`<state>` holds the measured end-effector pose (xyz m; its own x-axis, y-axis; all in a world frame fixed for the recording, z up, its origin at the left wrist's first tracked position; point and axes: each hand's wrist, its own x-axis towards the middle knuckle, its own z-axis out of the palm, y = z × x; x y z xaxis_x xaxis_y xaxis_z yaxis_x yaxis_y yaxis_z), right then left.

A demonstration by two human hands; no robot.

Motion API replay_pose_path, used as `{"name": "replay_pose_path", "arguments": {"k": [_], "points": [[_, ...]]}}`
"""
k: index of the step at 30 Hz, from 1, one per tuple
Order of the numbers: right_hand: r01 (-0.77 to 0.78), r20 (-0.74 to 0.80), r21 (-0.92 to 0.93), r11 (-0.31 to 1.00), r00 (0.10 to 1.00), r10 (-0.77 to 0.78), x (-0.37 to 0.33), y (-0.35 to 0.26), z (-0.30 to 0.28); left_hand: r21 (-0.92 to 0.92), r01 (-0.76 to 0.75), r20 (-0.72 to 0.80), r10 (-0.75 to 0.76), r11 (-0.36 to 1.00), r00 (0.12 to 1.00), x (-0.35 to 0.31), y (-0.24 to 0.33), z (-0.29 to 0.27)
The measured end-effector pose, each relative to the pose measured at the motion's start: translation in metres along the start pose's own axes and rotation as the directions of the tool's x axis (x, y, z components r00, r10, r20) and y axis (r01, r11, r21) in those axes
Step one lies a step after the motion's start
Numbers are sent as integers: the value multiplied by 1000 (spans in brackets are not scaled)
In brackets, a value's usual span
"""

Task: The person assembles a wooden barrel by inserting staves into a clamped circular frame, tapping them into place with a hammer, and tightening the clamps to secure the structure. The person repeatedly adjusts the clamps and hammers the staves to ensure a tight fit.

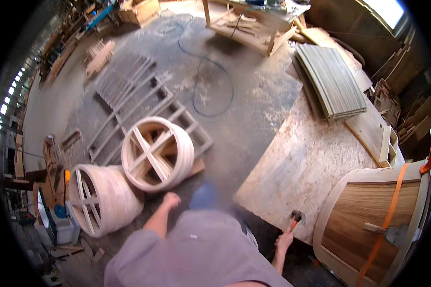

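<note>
Hammer point(295, 221) between four and five o'clock, grasped by the right grip point(283, 241), over the edge of the pale counter point(292, 177). At four, an orange-strapped, curved wooden piece point(354, 217). At seven, the left grip point(171, 200), loosely clenched, near two round wooden drums point(183, 148) at eight and nine.

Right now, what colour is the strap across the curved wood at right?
The strap is orange; it shows best in the head view.
</note>
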<state>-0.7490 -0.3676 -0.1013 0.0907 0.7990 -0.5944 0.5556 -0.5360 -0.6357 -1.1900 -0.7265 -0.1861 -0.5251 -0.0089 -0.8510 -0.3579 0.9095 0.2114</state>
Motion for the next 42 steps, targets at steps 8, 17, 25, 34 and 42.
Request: {"name": "replay_pose_path", "arguments": {"k": [8,17,25,34,42], "points": [[-124,-56,192,974,989,137,-45,-77,44,136,-417,-35,425,898,904,52,119,-34],[-27,129,280,960,992,-10,-42,-228,165,324,-483,48,496,813,867,117,168,-122],[186,230,380,906,930,-288,-19,-324,264,378,-274,-60,319,884,946,195,234,-212],[387,314,-35,921,880,-358,71,-429,358,28,-249,84,246,968,966,241,377,-193],[500,547,-295,815,787,-285,177,-623,384,-7,-224,71,224,975,972,270,570,-216]]}}
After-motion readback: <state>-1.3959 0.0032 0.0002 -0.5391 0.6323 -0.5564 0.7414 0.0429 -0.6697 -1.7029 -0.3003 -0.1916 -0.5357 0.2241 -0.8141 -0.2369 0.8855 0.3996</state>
